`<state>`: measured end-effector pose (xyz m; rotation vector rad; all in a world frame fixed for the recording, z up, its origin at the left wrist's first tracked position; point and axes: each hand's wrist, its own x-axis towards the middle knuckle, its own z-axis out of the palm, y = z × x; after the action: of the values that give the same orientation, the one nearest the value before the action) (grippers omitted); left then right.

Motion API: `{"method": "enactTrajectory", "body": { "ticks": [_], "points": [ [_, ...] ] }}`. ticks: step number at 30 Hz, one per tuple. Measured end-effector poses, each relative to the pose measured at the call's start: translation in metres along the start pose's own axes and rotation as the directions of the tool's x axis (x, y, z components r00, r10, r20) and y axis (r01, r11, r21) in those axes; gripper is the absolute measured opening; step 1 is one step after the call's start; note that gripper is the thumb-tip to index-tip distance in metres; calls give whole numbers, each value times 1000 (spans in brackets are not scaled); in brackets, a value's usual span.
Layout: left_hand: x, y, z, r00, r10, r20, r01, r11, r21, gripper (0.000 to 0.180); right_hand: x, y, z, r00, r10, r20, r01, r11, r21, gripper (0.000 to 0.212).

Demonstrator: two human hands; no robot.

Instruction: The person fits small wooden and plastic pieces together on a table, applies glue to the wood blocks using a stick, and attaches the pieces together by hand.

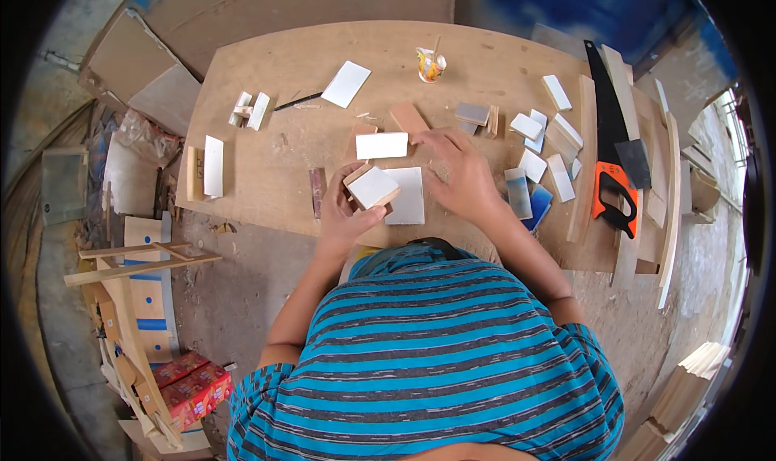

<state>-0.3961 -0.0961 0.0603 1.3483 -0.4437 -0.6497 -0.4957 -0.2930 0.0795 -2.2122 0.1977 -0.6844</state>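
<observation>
Head view, centre: the left hand (341, 221) grips a block (373, 186), likely light and stiff, best held by its edges; the right hand (461, 170) is loosely spread.

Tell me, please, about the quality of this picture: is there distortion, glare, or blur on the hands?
Head view: fisheye distortion bows the far edge of the table, and the corners fall black; head view: glare whitens the right rim; head view: the left hand and right hand show no obvious blur, while the held block's white face shows little detail.
</observation>
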Motion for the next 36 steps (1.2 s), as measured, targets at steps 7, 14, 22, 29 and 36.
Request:
{"method": "enactTrajectory", "body": {
  "ticks": [7,14,22,29,36],
  "points": [
    [-12,1,-3,992,75,101,-87,989,119,82,-20,25,11,941,106,322,-78,992,-100,36],
    [-10,11,10,923,333,193,-384,764,519,81,-27,5,9,724,264,637,-664,514,542,36],
    [-14,22,24,873,401,278,-476,573,667,78,-33,1,8,674,248,696,-721,423,548,30],
    [-16,10,27,796,513,322,-569,453,686,76,-39,2,8,736,200,646,-658,436,615,31],
    [-17,8,30,790,530,309,-565,431,704,73,-40,5,10,723,220,655,-680,391,620,34]
  ]
}}
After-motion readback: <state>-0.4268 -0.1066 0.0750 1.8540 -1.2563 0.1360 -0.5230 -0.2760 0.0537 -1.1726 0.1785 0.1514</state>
